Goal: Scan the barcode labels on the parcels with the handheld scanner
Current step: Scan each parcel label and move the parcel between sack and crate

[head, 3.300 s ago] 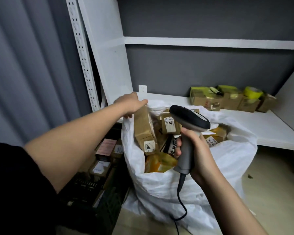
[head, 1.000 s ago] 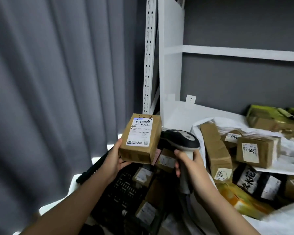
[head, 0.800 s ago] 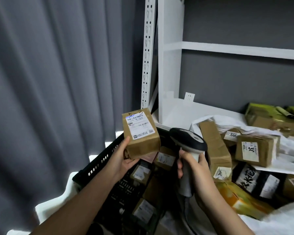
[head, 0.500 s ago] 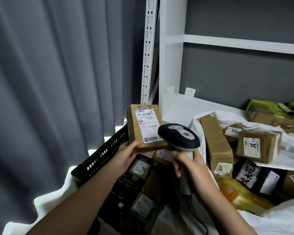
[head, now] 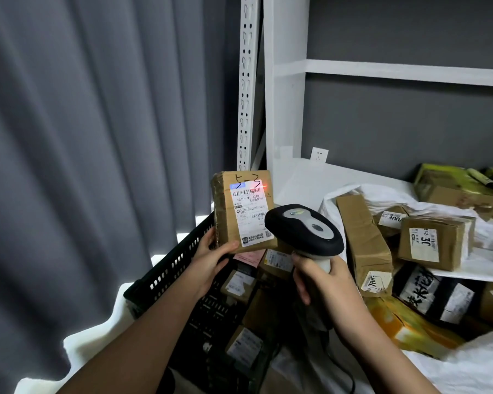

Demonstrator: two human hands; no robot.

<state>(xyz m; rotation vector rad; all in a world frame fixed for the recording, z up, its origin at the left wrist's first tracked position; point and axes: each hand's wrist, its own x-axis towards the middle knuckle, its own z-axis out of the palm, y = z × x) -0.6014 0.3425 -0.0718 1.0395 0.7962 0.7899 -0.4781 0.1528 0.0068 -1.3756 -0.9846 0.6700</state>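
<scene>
Left hand [head: 211, 261] grips parcel [head: 244, 211] by lower left corner, thumb on front, upright, label [head: 251, 216] facing camera. Red scan line on label's top barcode, reaching right edge. Right hand [head: 322, 282] wrapped round scanner [head: 303, 230] handle; scanner head just right of parcel's lower edge, overlapping it in view. Black crate [head: 165, 274] directly below, parcels inside, rim near left wrist. White sack [head: 467, 371] of parcels at right, close beside right forearm. Curtain [head: 83, 166] at left, shelf post [head: 248, 81] behind parcel.
</scene>
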